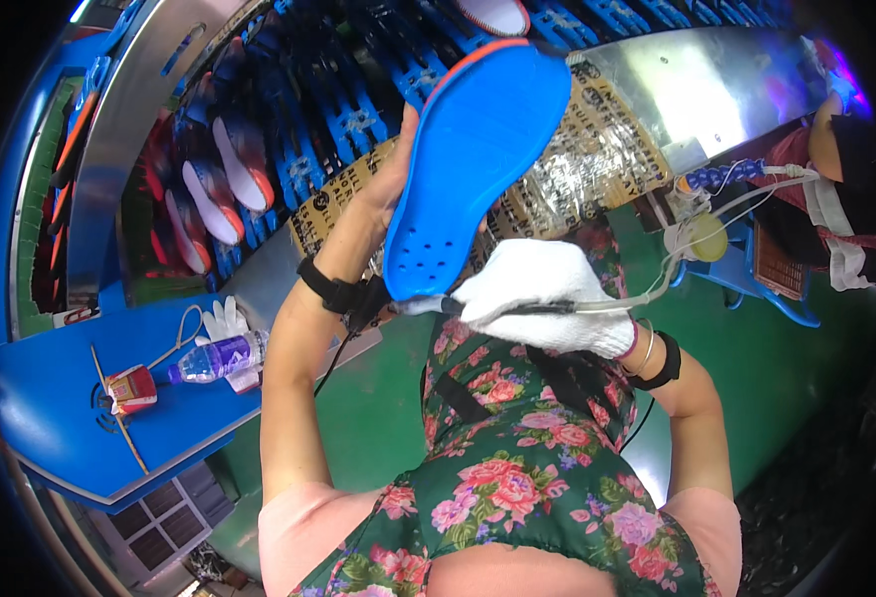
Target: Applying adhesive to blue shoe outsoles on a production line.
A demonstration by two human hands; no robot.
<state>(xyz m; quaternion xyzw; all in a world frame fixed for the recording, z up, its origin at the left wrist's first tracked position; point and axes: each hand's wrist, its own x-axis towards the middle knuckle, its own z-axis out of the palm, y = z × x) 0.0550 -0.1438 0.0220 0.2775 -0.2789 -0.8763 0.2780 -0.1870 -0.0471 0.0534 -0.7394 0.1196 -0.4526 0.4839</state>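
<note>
A blue shoe insole (487,149) stands tilted in front of my chest, with an orange-red rim along its upper edge and several small holes near its lower end. My bare left hand (394,169) grips it from the left edge; most of its fingers are hidden behind. Wearing a white knit glove, my right hand (542,294) closes around a slim pen-like tool (502,309) with a clear tube trailing from its rear. The tool's tip meets or lies very near the insole's lower end; contact cannot be made out.
Behind the insole, taped brown cardboard (597,149) covers part of a metal worktop (706,90). Several red-and-white insoles (244,164) sit on a blue rack at upper left. A blue table (50,398) holds a plastic bottle (221,358), gloves and a red box. Another person is at far right.
</note>
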